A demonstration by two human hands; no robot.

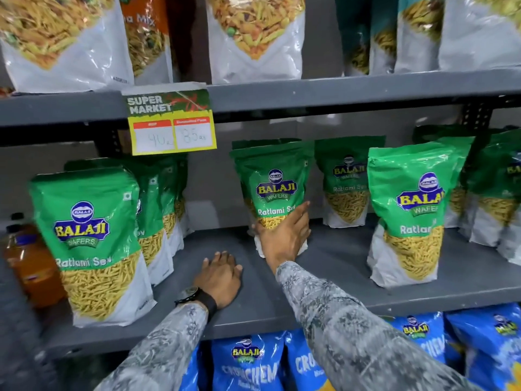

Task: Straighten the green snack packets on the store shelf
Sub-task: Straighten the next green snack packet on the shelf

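Two patterned sleeves (352,331) reach in from six o'clock. The left hand (221,277) lies flat and spread on the grey shelf (324,280), holding nothing. At one o'clock of it, the right hand (284,235) presses open-palmed against the lower front of a green packet (272,187), fingers loosely wrapped on its edge. That packet stands upright mid-shelf, green above, white below, yellow snack sticks pictured. More green packets (408,210) stand at three and nine o'clock.

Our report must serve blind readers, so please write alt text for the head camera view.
A person's right hand presses against the front of an upright green Balaji Ratlami Sev packet on a grey store shelf, while the left hand rests flat on the shelf. More green packets stand left and right; blue Balaji packets sit below.
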